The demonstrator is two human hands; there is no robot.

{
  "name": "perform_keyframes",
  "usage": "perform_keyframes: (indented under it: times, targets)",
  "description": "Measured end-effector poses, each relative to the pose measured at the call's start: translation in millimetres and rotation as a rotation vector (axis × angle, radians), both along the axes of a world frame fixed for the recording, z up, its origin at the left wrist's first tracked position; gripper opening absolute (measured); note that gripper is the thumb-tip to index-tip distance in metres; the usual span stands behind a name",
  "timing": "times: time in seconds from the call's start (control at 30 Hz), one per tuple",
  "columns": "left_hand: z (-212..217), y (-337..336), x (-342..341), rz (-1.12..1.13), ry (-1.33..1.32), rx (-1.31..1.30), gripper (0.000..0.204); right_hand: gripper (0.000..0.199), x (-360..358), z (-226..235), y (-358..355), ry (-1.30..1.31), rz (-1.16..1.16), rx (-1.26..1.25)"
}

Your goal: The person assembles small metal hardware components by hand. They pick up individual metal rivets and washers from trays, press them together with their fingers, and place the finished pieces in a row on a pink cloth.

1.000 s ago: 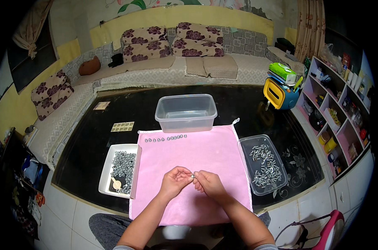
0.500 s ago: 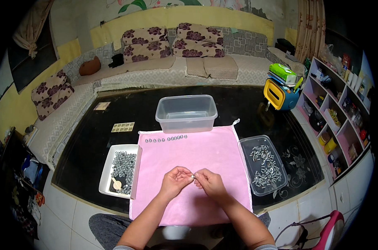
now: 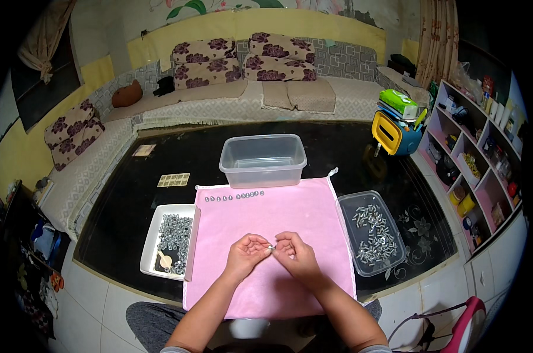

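Observation:
Over the middle of the pink cloth [image 3: 266, 215], my left hand [image 3: 248, 255] and my right hand [image 3: 297, 255] meet fingertip to fingertip. Between them is a small silvery bolt [image 3: 271, 247], pinched by thumbs and forefingers; whether a nut sits on it is too small to tell. The other right fingers are raised and loosely curled. Along the cloth's far left edge stands a row of several small bolts with nuts [image 3: 224, 198]. Loose metal nuts [image 3: 175, 230] fill a white box [image 3: 149, 250] at the left. Short bolts [image 3: 375, 238] lie in a clear tray [image 3: 360, 272] at the right.
A clear plastic tub [image 3: 263, 176] stands beyond the cloth on the black table [image 3: 201, 150]. A small wooden spoon [image 3: 165, 259] lies in the white box. A yellow and blue container [image 3: 390, 134] stands at the far right, near a shelf unit [image 3: 440, 132]. A long sofa [image 3: 196, 100] runs behind.
My right fingers have lifted and uncurled somewhat, while its thumb stays at the bolt. My left hand has barely shifted. The row and the containers are unchanged.

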State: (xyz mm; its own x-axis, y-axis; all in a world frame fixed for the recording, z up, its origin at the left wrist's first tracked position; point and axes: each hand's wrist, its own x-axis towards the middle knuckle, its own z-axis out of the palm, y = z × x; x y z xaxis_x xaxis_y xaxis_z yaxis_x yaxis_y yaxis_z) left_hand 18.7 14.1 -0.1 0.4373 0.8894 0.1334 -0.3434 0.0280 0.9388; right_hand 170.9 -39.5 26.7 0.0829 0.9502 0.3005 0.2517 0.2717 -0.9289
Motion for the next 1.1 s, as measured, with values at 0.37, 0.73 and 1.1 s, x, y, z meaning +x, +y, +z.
perform_keyframes:
  times: [0.37, 0.73, 1.1]
  targets:
    - [2, 0, 1, -0.022, -0.013, -0.027, 0.018, 0.021, 8, -11, 3, -0.291, -0.008, 0.226]
    - [2, 1, -1, -0.022, -0.004, -0.059, 0.018, 0.018, 7, -5, 4, -0.411, 0.0, 0.294]
    - [3, 1, -1, -0.046, -0.02, -0.054, 0.018, 0.015, 8, -2, 4, -0.462, -0.031, 0.419]
